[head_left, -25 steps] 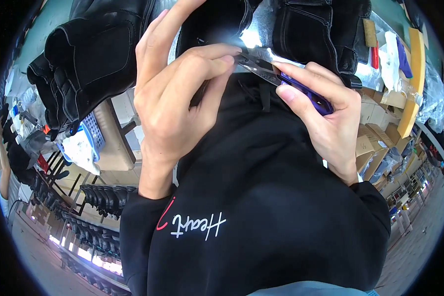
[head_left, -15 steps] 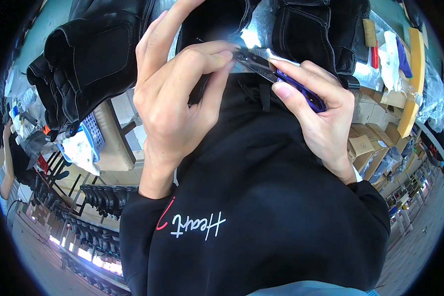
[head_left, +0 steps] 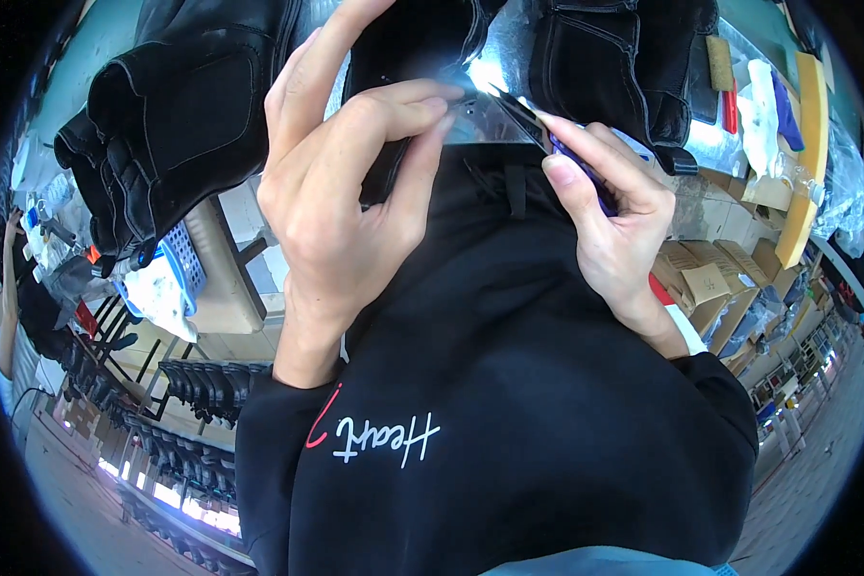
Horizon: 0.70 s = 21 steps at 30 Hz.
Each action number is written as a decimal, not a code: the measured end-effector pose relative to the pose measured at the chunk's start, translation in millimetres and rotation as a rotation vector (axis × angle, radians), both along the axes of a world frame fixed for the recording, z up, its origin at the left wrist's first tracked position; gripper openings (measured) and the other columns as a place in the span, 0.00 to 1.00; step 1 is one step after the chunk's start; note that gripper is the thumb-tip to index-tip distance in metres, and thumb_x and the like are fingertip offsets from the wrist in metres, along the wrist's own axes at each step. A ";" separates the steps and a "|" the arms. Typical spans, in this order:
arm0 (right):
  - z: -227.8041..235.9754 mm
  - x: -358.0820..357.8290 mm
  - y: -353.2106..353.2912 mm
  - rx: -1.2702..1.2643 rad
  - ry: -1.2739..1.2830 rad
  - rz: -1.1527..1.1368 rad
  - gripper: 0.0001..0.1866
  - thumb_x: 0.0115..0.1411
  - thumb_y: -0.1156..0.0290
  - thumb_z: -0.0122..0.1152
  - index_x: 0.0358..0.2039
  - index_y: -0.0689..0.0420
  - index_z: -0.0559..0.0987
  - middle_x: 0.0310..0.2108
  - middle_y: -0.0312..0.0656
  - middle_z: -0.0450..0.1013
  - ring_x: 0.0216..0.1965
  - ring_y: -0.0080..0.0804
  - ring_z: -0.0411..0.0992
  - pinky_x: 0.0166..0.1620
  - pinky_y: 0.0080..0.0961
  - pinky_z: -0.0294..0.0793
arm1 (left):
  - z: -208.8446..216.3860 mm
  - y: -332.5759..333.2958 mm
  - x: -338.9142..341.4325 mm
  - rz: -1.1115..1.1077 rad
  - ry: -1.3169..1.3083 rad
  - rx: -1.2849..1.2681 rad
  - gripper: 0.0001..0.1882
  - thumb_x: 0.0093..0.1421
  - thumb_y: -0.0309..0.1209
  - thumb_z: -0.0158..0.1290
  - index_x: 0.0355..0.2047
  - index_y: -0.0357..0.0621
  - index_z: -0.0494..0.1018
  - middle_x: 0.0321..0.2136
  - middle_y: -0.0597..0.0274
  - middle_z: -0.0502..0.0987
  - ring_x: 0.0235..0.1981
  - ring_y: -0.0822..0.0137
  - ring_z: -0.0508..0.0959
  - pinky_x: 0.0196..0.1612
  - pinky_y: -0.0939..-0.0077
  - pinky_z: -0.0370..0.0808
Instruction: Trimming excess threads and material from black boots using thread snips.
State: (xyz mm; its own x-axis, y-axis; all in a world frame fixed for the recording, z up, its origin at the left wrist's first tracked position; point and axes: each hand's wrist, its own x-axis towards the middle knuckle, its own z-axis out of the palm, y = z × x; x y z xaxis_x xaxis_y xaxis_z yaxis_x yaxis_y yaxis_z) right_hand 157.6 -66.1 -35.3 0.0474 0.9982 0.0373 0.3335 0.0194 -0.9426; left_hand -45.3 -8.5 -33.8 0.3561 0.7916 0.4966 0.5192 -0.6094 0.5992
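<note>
Thread snips [head_left: 518,117] with dark blades and a purple handle are gripped in my right hand [head_left: 619,206]. Their blades point up and left, toward the other hand's fingertips but apart from them. My left hand [head_left: 341,182] pinches thumb and forefinger together; anything between them is too small to make out, and its other fingers are raised. Behind that hand stands a black boot [head_left: 408,43], partly hidden by the fingers. Another black boot [head_left: 187,106] lies to the left, and more black boots [head_left: 590,62] are at the right, beyond the snips.
A shiny metal tabletop [head_left: 514,48] lies under the boots. At the right are a brush [head_left: 719,65], a red-handled tool [head_left: 730,108] and a yellow strip [head_left: 808,154], with cardboard boxes [head_left: 706,283] below. A blue basket [head_left: 184,257] stands at the left, near racks of boots [head_left: 206,384].
My right hand has drawn slightly down and left, and the snips have tilted steeper, their tips now away from my left fingertips. My left hand has hardly moved.
</note>
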 end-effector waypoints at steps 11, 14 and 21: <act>9.5 5.1 4.8 -0.098 -0.023 0.072 0.14 0.55 0.75 0.69 0.43 0.61 0.83 0.25 0.38 0.74 0.25 0.19 0.67 0.28 0.17 0.62 | 31.8 -0.5 9.4 -0.025 0.316 -0.002 0.06 0.50 0.17 0.61 0.26 0.41 0.79 0.33 0.54 0.84 0.59 0.50 0.72 0.62 0.50 0.62; 13.2 5.5 4.6 -0.168 0.005 0.056 0.14 0.55 0.75 0.69 0.43 0.60 0.83 0.26 0.38 0.75 0.27 0.20 0.68 0.30 0.16 0.63 | 11.7 1.6 4.8 -0.009 0.035 -0.050 0.06 0.50 0.17 0.61 0.26 0.42 0.78 0.33 0.55 0.84 0.59 0.50 0.71 0.62 0.50 0.61; 17.8 7.5 2.8 -0.213 0.027 0.059 0.14 0.55 0.72 0.70 0.42 0.60 0.83 0.31 0.40 0.76 0.32 0.22 0.71 0.36 0.17 0.68 | 33.0 -0.2 8.0 -0.039 0.327 -0.012 0.06 0.50 0.17 0.61 0.26 0.43 0.79 0.33 0.56 0.84 0.61 0.50 0.69 0.63 0.50 0.60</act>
